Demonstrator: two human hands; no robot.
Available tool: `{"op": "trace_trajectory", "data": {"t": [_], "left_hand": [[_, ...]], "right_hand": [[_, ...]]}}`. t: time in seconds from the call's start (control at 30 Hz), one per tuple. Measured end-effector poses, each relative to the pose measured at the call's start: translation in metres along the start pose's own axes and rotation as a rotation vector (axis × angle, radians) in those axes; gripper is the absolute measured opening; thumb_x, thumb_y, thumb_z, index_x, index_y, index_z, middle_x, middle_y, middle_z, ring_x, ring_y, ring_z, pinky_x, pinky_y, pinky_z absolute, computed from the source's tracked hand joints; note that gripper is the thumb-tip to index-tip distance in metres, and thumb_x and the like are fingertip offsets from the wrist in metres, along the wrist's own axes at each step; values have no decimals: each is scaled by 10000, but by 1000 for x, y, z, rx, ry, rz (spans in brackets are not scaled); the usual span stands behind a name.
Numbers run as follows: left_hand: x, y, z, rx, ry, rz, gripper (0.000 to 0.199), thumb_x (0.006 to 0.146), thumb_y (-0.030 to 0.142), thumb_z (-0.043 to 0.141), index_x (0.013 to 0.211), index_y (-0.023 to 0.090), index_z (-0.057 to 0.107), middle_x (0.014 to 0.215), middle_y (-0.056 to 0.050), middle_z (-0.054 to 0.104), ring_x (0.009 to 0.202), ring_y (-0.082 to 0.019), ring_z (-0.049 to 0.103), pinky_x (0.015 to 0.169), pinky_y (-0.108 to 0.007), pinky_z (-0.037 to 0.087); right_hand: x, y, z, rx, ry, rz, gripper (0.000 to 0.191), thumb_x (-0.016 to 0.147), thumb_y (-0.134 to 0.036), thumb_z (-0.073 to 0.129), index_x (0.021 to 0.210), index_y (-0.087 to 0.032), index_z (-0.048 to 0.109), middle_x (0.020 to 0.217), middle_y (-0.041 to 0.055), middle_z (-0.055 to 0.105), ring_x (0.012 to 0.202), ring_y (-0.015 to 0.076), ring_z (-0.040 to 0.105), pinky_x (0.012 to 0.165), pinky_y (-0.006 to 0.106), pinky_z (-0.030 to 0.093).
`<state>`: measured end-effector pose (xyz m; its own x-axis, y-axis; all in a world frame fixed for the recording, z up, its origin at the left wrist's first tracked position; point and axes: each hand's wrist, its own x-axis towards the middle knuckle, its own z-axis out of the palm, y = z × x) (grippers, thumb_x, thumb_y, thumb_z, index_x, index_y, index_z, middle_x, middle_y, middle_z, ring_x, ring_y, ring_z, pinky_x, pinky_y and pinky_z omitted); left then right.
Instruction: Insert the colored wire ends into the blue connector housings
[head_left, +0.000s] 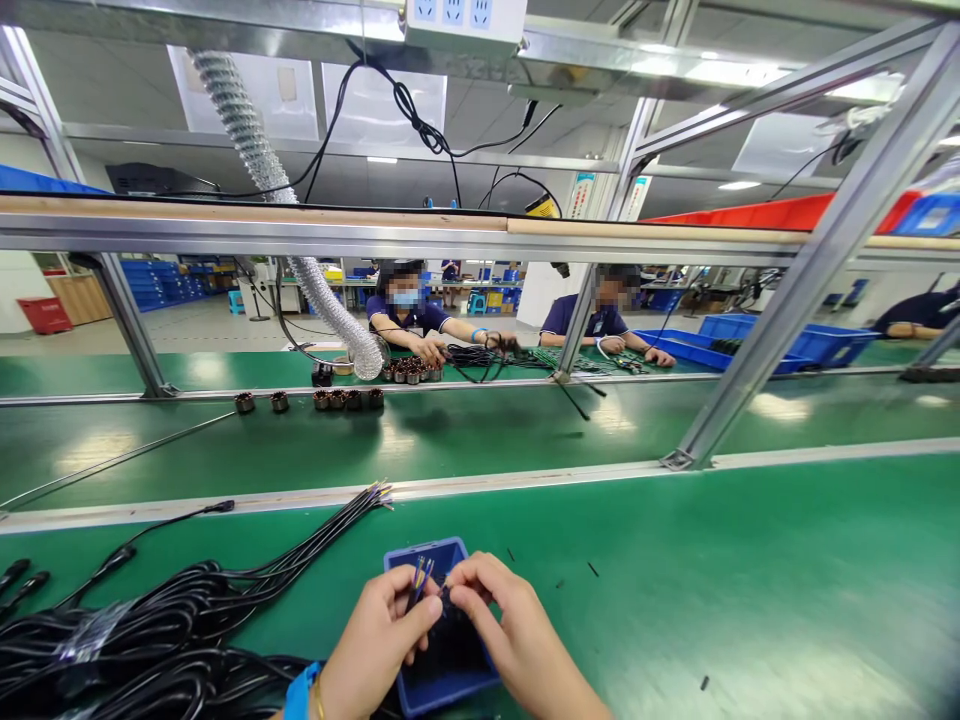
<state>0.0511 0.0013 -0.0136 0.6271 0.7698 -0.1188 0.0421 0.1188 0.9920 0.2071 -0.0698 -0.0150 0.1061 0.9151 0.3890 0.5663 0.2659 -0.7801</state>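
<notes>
At the lower centre of the frame, the left hand [386, 630] pinches black cable ends between thumb and fingers, with thin coloured wires [424, 572] fanning upward out of the grip. The right hand [506, 615] meets it from the right, thumb and forefinger drawn close together just beside those wires; whether they pinch anything is too small to tell. Both hands are above a blue plastic bin [442, 697], whose dark contents are partly hidden. A blue wristband [301, 692] circles the left wrist.

Black power cables [187, 600] lie heaped across the lower left, their multicoloured stripped ends [379, 494] pointing toward the centre. Small black scraps [592, 569] dot the green work surface [750, 600] right of the bin. Left of centre, copper-wound stator cores [349, 400] stand in a row beyond a metal rail. Farther back, two co-workers in dark shirts sit behind cables and blue trays [720, 347]; a silver flexible duct [247, 130] hangs at upper left.
</notes>
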Motion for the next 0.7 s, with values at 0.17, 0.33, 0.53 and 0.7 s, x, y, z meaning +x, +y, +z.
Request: {"op": "trace_trajectory", "data": {"t": [0.17,0.33,0.53,0.7], "left_hand": [[-1,3,2,-8,42,-10,424,677,553,725,766,158,602,558,62,465,481,-85,428,422,-183,309],[-3,5,2,9,11,-5,334,703,477,708,720,168,583,516,76,429,462,-82,393,419,-185,295],[-3,4,1,28,-3,-7,295,725,441,690,728,167,582,543,71,431,481,-87,398,429,-191,291],[-3,4,1,45,-36,21,330,743,472,685,723,162,571,572,65,435,496,-85,402,451,-200,298]], "right_hand": [[2,3,1,147,155,66,175,895,-303,581,1017,-198,650,818,30,684,734,174,640,668,250,500],[3,3,0,154,205,41,209,907,-367,578,973,-181,646,795,41,667,712,172,634,654,258,517],[3,-1,0,141,208,1,222,912,-397,579,944,-186,642,778,38,656,691,169,626,641,257,525],[2,0,1,99,100,-36,112,918,-283,570,965,-201,631,790,18,648,687,154,607,640,244,503]]}}
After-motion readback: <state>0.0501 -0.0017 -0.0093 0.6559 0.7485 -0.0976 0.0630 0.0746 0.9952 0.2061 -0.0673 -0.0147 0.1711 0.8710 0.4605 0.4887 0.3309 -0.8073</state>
